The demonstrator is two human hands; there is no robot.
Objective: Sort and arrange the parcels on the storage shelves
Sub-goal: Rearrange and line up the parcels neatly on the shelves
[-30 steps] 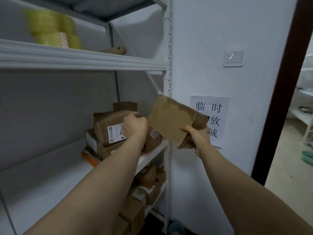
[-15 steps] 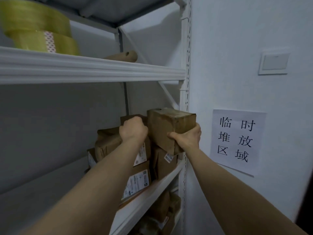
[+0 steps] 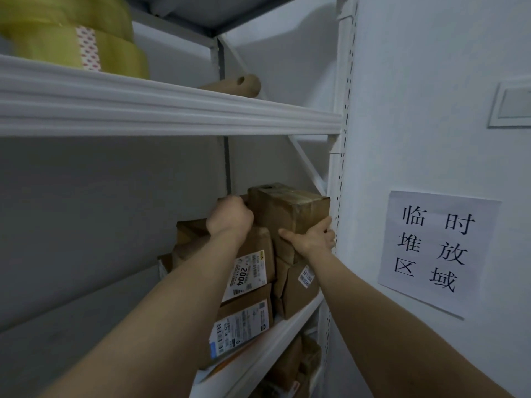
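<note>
Two bare arms reach up from the bottom of the view toward the middle shelf (image 3: pixel 290 326), which is white. On this shelf, close to its front edge, stands a flat brown parcel with a barcode label (image 3: pixel 244 320). On top of it leans another brown parcel, the 2004 parcel (image 3: pixel 253 257), named for the number on its white label. Just to the right sits a small parcel with a little sticker (image 3: pixel 298 282).

The right hand (image 3: pixel 311 239) holds the top parcel (image 3: pixel 287 209) at its lower right corner. The thumb lies along the bottom edge and points left. The fingers are pressed together and go up the right side, between the box and the white post (image 3: pixel 342 168). The top parcel is a brown taped box that sits on the other parcels, at the right end of the shelf.

The left hand (image 3: pixel 230 218) is beside the box's left side. Its fingers are curled over the top of a back parcel (image 3: pixel 227 198), and the fingertips are hidden.

Under the shelf, more brown parcels (image 3: pixel 290 363) show.

On the wall to the right hangs a paper sign (image 3: pixel 436 251) with black writing, and above it is a wall switch (image 3: pixel 511 104).

Higher up, the upper shelf (image 3: pixel 172 110) holds yellow tape rolls (image 3: pixel 71 38) and a cardboard tube (image 3: pixel 238 84).
</note>
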